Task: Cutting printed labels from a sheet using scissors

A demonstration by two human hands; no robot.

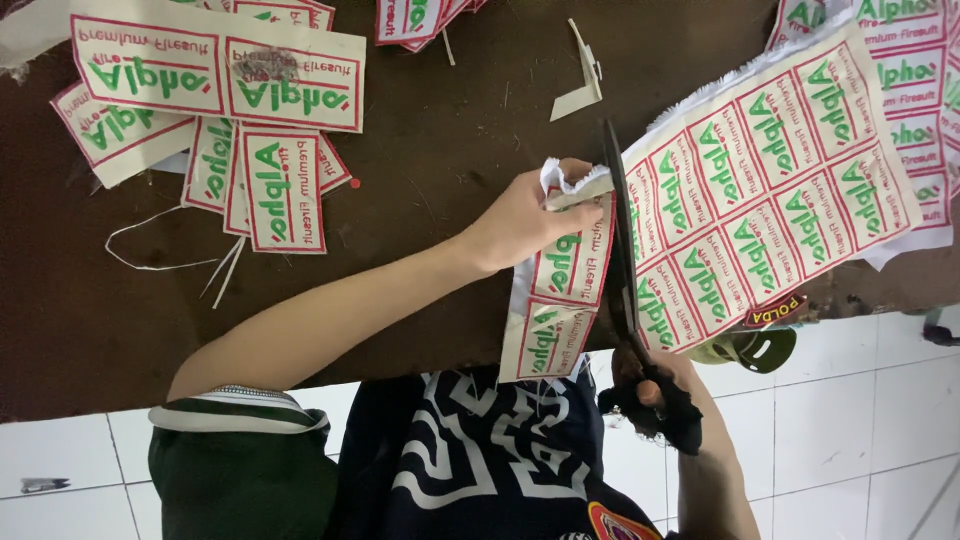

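Note:
My left hand pinches the upper end of a narrow strip of white fabric labels with red borders and green lettering. The strip hangs over the table's near edge. My right hand grips the black handles of long scissors, whose blades run up between the strip and the large uncut sheet of labels. The sheet lies to the right of the blades and spreads toward the upper right.
A pile of cut labels lies at the upper left on the dark brown table. More labels sit at the top centre. Loose white thread and a white scrap lie nearby. White floor tiles show below.

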